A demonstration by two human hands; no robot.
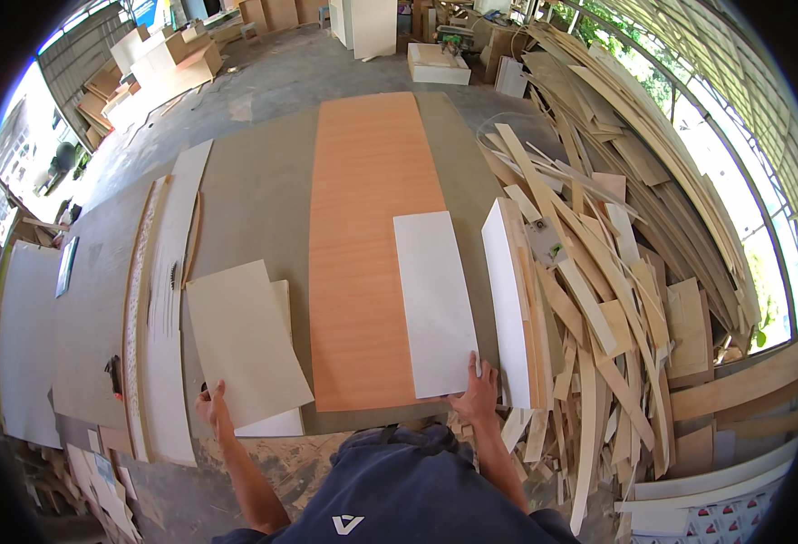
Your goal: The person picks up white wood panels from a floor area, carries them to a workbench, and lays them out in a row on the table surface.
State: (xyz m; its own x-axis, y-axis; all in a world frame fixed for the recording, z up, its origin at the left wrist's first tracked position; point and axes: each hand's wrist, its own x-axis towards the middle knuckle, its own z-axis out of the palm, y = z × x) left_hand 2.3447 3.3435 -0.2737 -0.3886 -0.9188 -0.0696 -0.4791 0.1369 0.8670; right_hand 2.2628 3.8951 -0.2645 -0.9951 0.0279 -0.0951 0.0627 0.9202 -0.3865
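My left hand grips the lower left corner of a beige rectangular panel, thumb on its edge. The panel lies askew over a white panel, which shows at its lower edge. On the right, my right hand is closed on the lower right corner of a white panel. That white panel lies partly on a long orange wood-grain board and reaches past its right edge. Right of my right hand stands a stack of narrow white-faced boards.
A large grey-brown sheet lies under the boards. Long pale strips and a red-and-black hand tool lie left. A heap of wood offcuts crowds the right side. A white box-like piece sits on the far floor.
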